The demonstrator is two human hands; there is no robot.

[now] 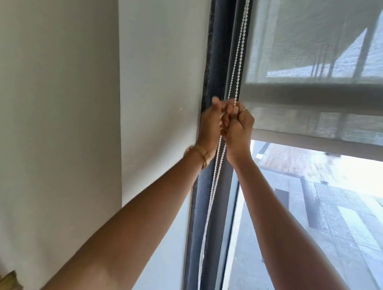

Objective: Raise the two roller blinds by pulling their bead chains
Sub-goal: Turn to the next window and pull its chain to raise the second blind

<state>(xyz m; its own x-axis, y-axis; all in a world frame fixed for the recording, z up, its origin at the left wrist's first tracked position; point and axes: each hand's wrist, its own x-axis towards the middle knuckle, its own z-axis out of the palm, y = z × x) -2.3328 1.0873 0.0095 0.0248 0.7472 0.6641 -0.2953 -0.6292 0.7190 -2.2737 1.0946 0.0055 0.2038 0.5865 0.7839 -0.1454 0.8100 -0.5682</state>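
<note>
White beads: the chain (238, 65) hangs as two strands down the dark window frame (218, 58), between the wall (158, 77) and the glass.
My right hand (238, 125): fist clamped round the chain, fingers (227, 121) curled tight, a thin ring on one.
My left hand (210, 123): just beside the right and touching it; whether its fingers pinch a strand I cannot tell. A bracelet (199, 154) sits at the wrist.
Blind (321, 62): sheer grey mesh, its bottom bar (317, 146) level with my hands, bare glass below.
</note>
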